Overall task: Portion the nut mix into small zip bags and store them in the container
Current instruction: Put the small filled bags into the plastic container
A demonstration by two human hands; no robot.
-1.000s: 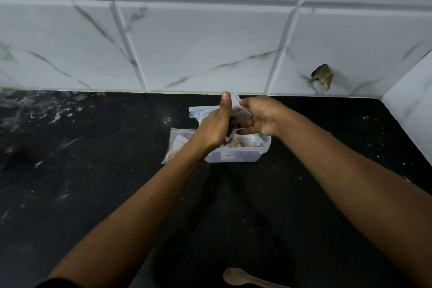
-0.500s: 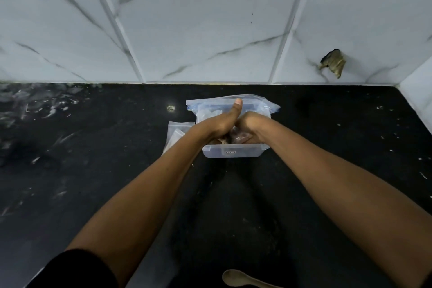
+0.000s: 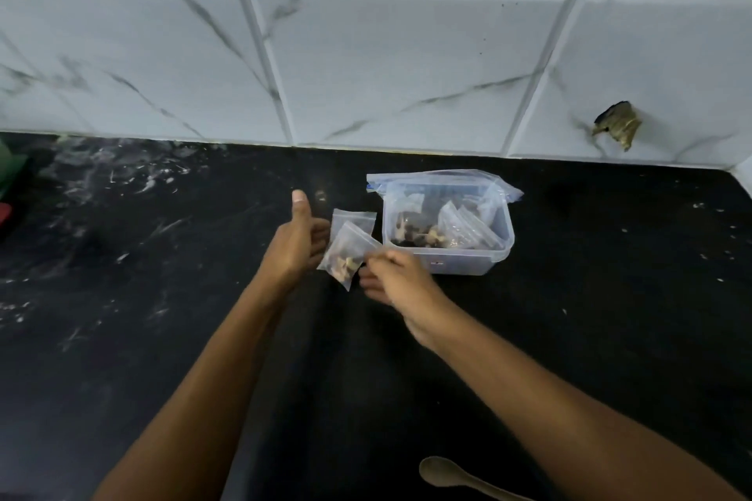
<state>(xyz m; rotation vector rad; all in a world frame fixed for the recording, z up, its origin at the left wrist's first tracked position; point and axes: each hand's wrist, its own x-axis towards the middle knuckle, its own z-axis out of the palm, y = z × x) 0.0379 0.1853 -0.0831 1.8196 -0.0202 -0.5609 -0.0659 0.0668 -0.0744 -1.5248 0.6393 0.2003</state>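
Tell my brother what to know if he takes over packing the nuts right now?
Right hand: pinches the top corner of a small filled bag, held above the counter.
Left hand: beside that bag, fingers curled, thumb up; whether it touches the bag is unclear.
Empty small bags lie left of the container.
Done: several bags already sit in the container with loose nut mix.
Left: check this bag's seal, put it in the container, fill the rest. Spoon is near you.
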